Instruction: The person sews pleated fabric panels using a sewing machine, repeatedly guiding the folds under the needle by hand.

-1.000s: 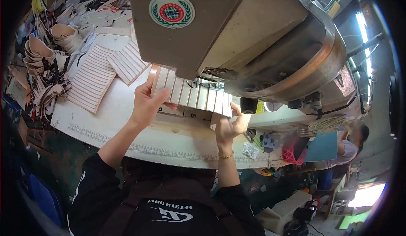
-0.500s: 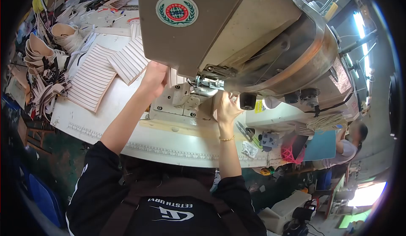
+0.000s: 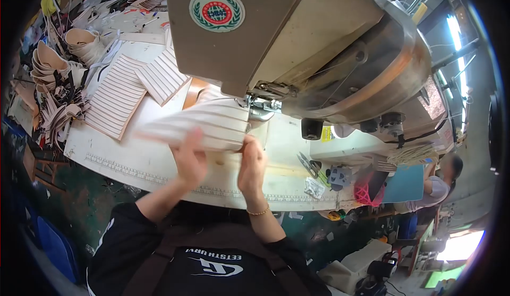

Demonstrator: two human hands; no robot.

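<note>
A white panel with brown stripes (image 3: 212, 123) extends from under the sewing machine's needle area (image 3: 255, 105) toward me, its left end smeared by motion. My left hand (image 3: 190, 160) holds the near edge of this striped panel, thumb on top, partly blurred. At the panel's right corner, just below the presser foot, my right hand (image 3: 252, 163) pinches the edge with the fingers closed. The grey-brown machine head (image 3: 228, 46) hangs over the work. Two more striped pieces, a larger one (image 3: 114, 97) and a smaller one (image 3: 163, 77), lie flat to the left.
Curved beige pieces and strips (image 3: 50, 67) are heaped at the far left. On the right lie scissors (image 3: 307, 164), a small clear plastic bag (image 3: 314, 187) and a pink mesh item (image 3: 367, 190). A ruler strip (image 3: 265, 196) follows the table's front edge. Another person (image 3: 438, 184) sits far right.
Both hands have come down toward my body, the right one also leftward from beside the needle area. The striped panel, mostly hidden before, is now spread between them.
</note>
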